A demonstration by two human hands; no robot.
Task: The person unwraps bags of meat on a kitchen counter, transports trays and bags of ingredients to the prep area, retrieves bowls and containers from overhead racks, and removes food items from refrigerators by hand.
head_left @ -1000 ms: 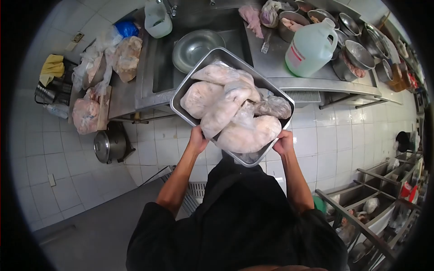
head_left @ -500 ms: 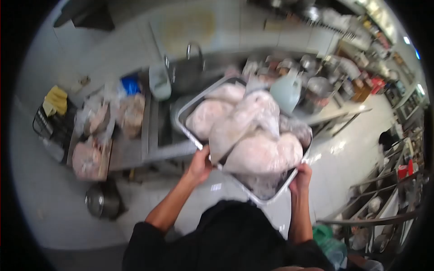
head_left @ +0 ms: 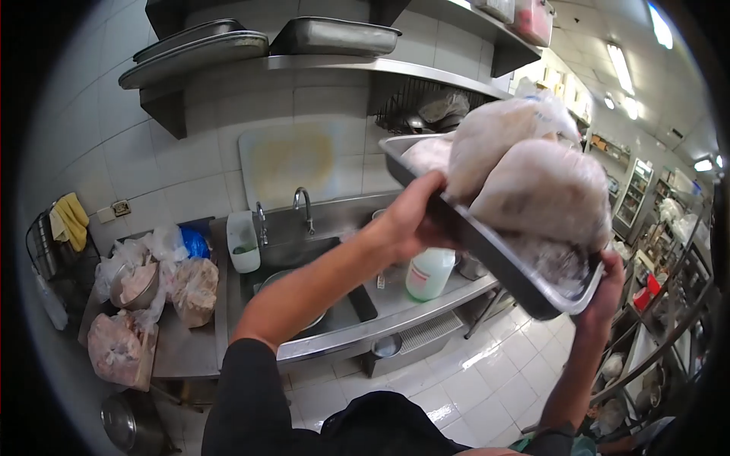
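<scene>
A metal tray (head_left: 494, 262) is held up in the air at the right of the view, tilted, its near right corner lowest. Large pale bagged pieces that look like frozen meat (head_left: 544, 194) are heaped in it. My left hand (head_left: 418, 216) grips the tray's near left side, fingers under its rim. At the tray's lower right corner, my right hand (head_left: 604, 292) is closed on the edge. Behind and below the tray is a white jug (head_left: 430, 272) with a red label on the metal counter.
The sink (head_left: 350, 285) with a tap (head_left: 303, 209) lies below my left forearm. Bagged meat (head_left: 194, 292) is at the left. A wall shelf (head_left: 334, 64) with trays (head_left: 342, 36) runs above. Metal racks (head_left: 654, 365) stand at the right.
The tray has risen and moved right in both hands, and now tilts more. The view has lifted, showing the wall shelf and ceiling lights.
</scene>
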